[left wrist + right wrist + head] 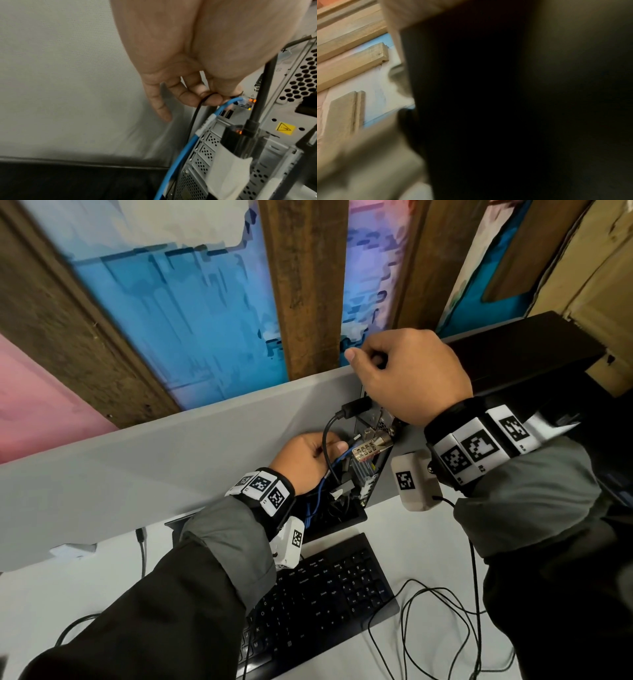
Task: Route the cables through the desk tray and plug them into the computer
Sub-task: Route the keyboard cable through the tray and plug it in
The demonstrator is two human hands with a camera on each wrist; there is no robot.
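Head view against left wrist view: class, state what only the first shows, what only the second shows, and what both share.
Only the head view shows the right hand atop the computer, the keyboard and the combination lock. Only the left wrist view shows lit port lights and a yellow warning sticker. Both show the left hand pinching a thin black cable beside the blue cable.

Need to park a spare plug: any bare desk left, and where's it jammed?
Bare white desk left of the keyboard, below the grey partition. Right of the keyboard, loose black cable sprawls. Crowded at the computer's rear panel: both hands, blue cable.
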